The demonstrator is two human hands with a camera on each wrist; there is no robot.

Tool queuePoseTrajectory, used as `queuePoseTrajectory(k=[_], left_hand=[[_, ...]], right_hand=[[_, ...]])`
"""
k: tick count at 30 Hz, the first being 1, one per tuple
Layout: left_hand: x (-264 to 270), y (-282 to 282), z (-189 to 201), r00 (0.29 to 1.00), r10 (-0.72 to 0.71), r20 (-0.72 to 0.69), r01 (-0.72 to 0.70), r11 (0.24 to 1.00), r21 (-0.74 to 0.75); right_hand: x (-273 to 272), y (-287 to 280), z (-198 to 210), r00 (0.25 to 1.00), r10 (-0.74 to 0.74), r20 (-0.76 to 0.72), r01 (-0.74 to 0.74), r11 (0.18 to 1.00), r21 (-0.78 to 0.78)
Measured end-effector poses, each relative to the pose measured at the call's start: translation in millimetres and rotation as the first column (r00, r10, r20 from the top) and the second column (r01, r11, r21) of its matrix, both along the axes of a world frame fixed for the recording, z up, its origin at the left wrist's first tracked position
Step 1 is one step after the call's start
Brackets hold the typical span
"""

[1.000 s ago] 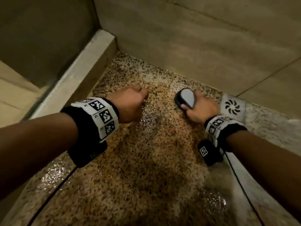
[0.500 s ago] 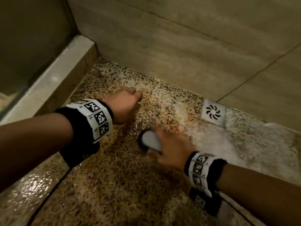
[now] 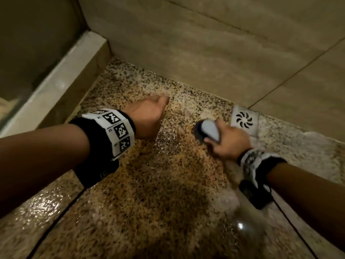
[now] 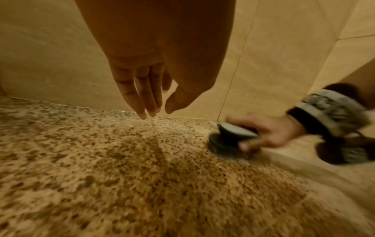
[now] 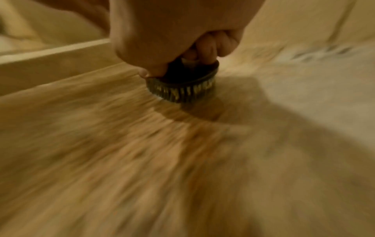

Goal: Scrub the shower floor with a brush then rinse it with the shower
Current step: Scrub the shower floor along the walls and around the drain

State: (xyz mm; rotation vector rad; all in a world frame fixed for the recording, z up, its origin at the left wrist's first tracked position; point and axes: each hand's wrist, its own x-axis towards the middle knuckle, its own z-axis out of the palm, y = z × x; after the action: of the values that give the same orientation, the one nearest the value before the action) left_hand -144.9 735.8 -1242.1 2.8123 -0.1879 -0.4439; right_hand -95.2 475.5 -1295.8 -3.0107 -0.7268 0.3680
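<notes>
My right hand (image 3: pixel 226 142) grips a round scrub brush (image 3: pixel 208 128) with a grey-white top and dark bristles, pressed on the wet speckled shower floor (image 3: pixel 149 193) just left of the drain. The same brush (image 4: pixel 229 137) shows in the left wrist view, and in the blurred right wrist view the brush (image 5: pixel 182 83) sits under my curled fingers. My left hand (image 3: pixel 149 116) hovers above the floor to the brush's left, holding nothing. In the left wrist view that left hand (image 4: pixel 154 102) hangs with relaxed fingers pointing down.
A white square drain cover (image 3: pixel 244 119) lies by the tiled back wall (image 3: pixel 205 43). A raised pale curb (image 3: pixel 56 81) borders the floor on the left, with glass beyond it. Water glistens on the floor at lower left (image 3: pixel 43 204) and lower right.
The brush and my right hand swept toward me and left half a second ago, and have now pushed back out toward the drain. My left hand has stayed hovering in about the same place.
</notes>
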Motion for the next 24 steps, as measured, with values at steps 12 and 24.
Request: queuePoseTrajectory(k=[12, 24], left_hand=[[-2.8, -22.4, 10.3, 0.992, -0.125, 0.006, 0.124, 0.985, 0.123], [-21.9, -6.7, 10.8, 0.987, -0.138, -0.088, 0.152, 0.972, 0.177]], right_hand=[[-1.0, -4.3, 6.5, 0.989, -0.142, 0.032, 0.144, 0.987, -0.074], [-33.1, 64.8, 6.0, 0.994, -0.084, -0.066, 0.084, 0.996, -0.006]])
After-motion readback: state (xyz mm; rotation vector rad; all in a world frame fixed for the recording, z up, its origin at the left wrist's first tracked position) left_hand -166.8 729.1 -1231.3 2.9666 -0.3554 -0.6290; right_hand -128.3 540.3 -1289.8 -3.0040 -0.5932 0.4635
